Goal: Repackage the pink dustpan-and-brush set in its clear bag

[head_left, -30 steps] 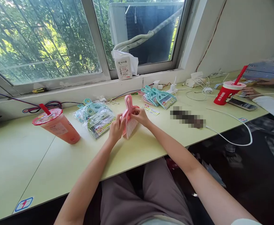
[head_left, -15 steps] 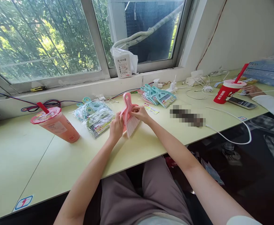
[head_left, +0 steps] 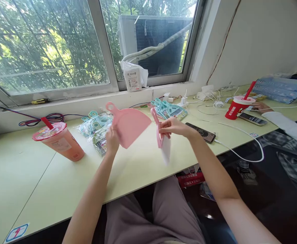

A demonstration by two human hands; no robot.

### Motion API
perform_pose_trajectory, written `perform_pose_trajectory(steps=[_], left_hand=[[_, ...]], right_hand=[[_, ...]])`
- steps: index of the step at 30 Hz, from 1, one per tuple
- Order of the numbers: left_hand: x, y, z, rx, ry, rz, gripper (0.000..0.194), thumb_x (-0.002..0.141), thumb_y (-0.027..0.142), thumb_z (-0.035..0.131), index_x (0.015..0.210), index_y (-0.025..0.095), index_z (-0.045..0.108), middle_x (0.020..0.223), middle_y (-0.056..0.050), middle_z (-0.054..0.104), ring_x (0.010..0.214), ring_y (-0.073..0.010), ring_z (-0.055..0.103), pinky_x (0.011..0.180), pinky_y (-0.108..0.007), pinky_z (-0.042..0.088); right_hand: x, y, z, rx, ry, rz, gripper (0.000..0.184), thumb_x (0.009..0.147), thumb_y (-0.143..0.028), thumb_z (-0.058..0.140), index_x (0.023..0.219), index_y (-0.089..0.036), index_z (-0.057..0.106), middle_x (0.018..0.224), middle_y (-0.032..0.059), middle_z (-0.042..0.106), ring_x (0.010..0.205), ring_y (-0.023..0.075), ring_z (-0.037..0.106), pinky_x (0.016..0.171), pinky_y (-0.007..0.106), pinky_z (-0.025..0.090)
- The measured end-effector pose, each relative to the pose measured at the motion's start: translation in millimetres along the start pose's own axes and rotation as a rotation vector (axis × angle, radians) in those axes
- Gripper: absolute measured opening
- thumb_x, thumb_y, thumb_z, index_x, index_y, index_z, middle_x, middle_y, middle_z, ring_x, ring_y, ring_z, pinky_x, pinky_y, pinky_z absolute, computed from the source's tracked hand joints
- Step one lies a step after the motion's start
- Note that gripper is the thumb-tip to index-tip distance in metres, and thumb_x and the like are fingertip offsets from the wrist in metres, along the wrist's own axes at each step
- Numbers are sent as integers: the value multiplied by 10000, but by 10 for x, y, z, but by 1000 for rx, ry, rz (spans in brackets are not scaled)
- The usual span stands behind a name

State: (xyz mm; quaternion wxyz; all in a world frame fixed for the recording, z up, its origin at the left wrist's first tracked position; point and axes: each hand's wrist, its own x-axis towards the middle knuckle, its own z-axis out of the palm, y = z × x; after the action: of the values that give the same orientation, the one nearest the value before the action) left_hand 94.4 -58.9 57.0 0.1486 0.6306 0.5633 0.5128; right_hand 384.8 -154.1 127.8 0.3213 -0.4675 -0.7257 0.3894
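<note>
Over the near part of the pale table (head_left: 138, 176), the person's left hand (head_left: 112, 140) has its fingers closed on the side of a pink dustpan (head_left: 133, 127), while the right hand (head_left: 172, 127) grasps a pink brush (head_left: 159, 139), bristles downward, the two pieces apart. A drink cup (head_left: 68, 144) leans to the left and a phone (head_left: 203, 133) lies to the right. Farther back are plastic-wrapped packs (head_left: 103, 126), teal brush sets (head_left: 169, 109), and a white box (head_left: 133, 80) by the window (head_left: 49, 47).
</note>
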Motion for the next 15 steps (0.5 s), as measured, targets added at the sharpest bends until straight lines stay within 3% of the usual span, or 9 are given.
perform_pose_trajectory(steps=[3,6,10,15], left_hand=[[-113,54,126,57,-329,100,377,927,406,310,608,215,375,594,-4,435,606,-162,406,586,-288,300],[-181,35,174,240,-501,125,342,898,350,341,591,212,396,590,-18,459,602,-173,430,580,-288,269],[-205,24,122,474,-582,112,343,906,356,343,663,205,533,694,-68,593,679,-210,533,588,-284,279],[-253,100,103,650,-517,219,373,924,314,326,739,191,625,814,-116,675,781,-255,610,627,-301,333]], right_hand=[[-102,26,-214,-381,8,227,309,784,-408,630,647,-139,697,512,25,602,478,123,550,528,242,394],[-105,178,-237,-762,-3,467,345,808,-376,604,577,-134,691,495,55,617,522,160,607,584,257,413],[-83,399,-75,-966,23,611,296,819,-363,603,684,-136,736,634,93,695,669,201,673,657,269,429],[-28,521,132,-1036,136,605,335,834,-438,602,894,-149,760,948,157,726,945,263,667,761,304,440]])
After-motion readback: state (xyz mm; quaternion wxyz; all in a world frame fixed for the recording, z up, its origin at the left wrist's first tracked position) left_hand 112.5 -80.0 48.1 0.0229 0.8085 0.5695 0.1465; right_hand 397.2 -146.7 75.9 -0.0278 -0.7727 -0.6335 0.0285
